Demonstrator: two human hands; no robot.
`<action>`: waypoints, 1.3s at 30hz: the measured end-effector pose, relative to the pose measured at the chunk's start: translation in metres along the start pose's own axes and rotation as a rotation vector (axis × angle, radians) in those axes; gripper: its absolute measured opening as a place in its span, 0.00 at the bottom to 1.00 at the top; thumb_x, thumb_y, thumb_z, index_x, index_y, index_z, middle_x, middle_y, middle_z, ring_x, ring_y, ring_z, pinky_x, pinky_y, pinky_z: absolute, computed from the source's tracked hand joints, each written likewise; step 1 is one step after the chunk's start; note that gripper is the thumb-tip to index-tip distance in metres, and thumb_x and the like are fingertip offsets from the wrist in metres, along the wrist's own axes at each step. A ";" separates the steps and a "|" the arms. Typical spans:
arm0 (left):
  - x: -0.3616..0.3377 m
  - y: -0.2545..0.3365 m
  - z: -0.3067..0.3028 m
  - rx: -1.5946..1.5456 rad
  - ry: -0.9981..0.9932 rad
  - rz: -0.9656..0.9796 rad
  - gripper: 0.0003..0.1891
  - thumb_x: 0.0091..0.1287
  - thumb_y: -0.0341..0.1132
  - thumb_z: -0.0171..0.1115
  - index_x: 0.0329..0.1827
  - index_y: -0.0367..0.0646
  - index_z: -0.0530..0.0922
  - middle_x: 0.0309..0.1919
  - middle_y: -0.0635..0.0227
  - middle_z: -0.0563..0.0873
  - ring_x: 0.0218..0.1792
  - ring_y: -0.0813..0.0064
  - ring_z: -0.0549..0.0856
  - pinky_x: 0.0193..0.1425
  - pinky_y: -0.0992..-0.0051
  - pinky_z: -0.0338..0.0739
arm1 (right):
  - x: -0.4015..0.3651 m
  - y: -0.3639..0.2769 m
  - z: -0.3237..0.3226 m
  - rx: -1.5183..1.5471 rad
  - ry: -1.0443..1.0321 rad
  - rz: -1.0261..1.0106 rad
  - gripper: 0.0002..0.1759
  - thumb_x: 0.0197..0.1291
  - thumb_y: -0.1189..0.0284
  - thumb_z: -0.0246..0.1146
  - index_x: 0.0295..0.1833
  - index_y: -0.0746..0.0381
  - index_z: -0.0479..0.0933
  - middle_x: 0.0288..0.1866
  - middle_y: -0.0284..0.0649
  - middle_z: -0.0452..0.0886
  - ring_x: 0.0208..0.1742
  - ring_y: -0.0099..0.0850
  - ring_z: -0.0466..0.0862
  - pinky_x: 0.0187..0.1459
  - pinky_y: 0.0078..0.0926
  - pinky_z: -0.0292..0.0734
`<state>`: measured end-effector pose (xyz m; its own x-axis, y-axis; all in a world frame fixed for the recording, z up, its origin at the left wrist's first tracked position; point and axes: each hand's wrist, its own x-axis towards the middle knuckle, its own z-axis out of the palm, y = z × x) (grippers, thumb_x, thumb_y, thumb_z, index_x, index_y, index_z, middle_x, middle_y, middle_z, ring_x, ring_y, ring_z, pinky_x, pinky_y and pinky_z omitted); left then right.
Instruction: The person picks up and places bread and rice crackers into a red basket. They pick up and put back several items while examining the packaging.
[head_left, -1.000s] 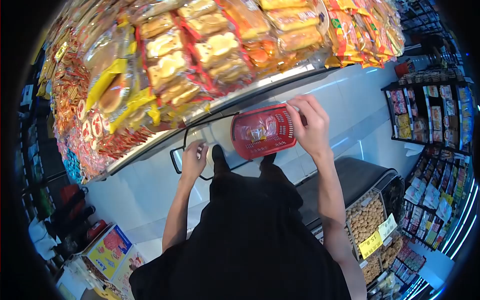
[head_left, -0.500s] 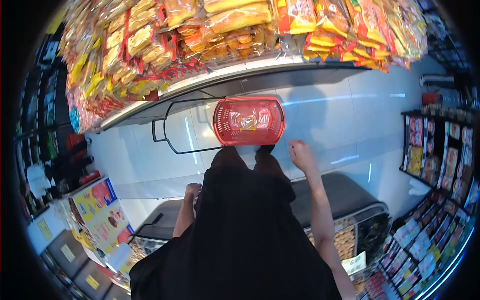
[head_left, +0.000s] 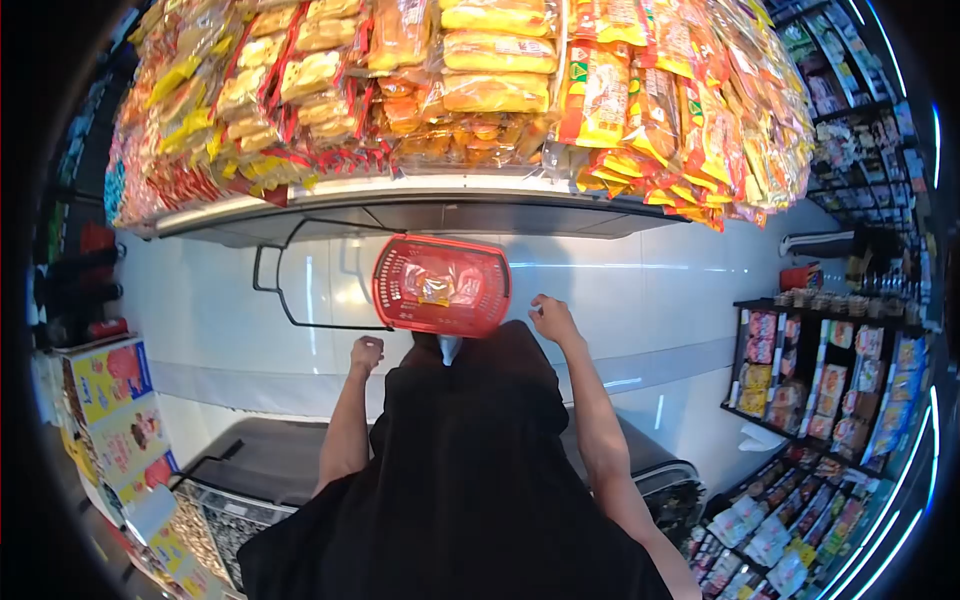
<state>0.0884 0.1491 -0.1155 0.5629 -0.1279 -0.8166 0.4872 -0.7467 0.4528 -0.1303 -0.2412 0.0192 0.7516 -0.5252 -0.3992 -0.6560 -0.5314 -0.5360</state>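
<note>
On the floor in front of my feet stands a red plastic shopping basket [head_left: 442, 328], its long black handle [head_left: 268, 270] folded out to the left. A few clear-wrapped packets [head_left: 437, 288] lie inside it. My right hand [head_left: 554, 320] hangs just right of the basket, apart from it, with loosely bent fingers, a gap between thumb and forefinger and nothing visible in it. Left of my legs and below the handle, my left hand [head_left: 367, 353] is curled closed, and I see nothing in it. Neither hand touches the basket.
Ahead, a display shelf [head_left: 430, 185] is heaped with packaged breads [head_left: 498, 55] and red-and-yellow snack packs [head_left: 597, 95]. Black racks of goods [head_left: 830, 370] stand to the right. Bins of loose goods [head_left: 200, 530] sit behind me. Another person's leg [head_left: 815, 243] shows at far right.
My view has shifted, so the basket sits lower and further left in it, and more of the shelf shows. My left hand has come forward beside my legs; my right hand stays empty.
</note>
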 end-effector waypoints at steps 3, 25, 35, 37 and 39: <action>0.011 0.003 0.035 0.082 -0.001 0.024 0.13 0.62 0.40 0.64 0.42 0.40 0.85 0.31 0.55 0.89 0.29 0.67 0.89 0.38 0.69 0.83 | 0.023 0.012 0.000 -0.082 -0.062 0.040 0.14 0.60 0.70 0.67 0.49 0.64 0.81 0.37 0.53 0.87 0.44 0.48 0.87 0.51 0.42 0.81; 0.012 0.017 0.319 -1.379 0.175 -0.101 0.14 0.77 0.26 0.50 0.63 0.33 0.73 0.51 0.56 0.86 0.50 0.69 0.86 0.55 0.73 0.81 | 0.220 0.143 0.221 -0.497 -0.722 -0.464 0.12 0.57 0.79 0.60 0.47 0.68 0.76 0.44 0.60 0.82 0.47 0.59 0.83 0.49 0.52 0.81; -0.043 0.055 0.131 -1.885 -0.004 0.768 0.47 0.69 0.27 0.54 0.83 0.53 0.32 0.82 0.51 0.42 0.70 0.57 0.73 0.78 0.50 0.56 | 0.268 0.178 0.403 -0.568 -0.637 -0.604 0.17 0.58 0.76 0.61 0.53 0.69 0.75 0.46 0.61 0.81 0.48 0.56 0.84 0.50 0.49 0.83; -0.050 0.063 0.095 -1.953 -0.015 0.723 0.37 0.71 0.31 0.55 0.79 0.53 0.47 0.76 0.55 0.56 0.59 0.60 0.78 0.72 0.52 0.62 | 0.281 0.162 0.436 -0.743 -0.686 -0.528 0.20 0.58 0.76 0.61 0.57 0.69 0.74 0.52 0.63 0.78 0.54 0.57 0.82 0.52 0.48 0.82; -0.051 0.062 0.088 -2.045 0.123 0.509 0.29 0.72 0.33 0.54 0.75 0.43 0.59 0.70 0.53 0.70 0.48 0.63 0.84 0.67 0.54 0.68 | 0.297 0.150 0.466 -0.773 -0.719 -0.531 0.23 0.58 0.76 0.61 0.60 0.69 0.72 0.56 0.64 0.75 0.57 0.58 0.81 0.54 0.48 0.82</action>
<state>0.0314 0.0515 -0.0773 0.8392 0.0567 -0.5408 0.1281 0.9460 0.2979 0.0273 -0.1666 -0.5265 0.6470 0.2467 -0.7215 0.0689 -0.9612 -0.2670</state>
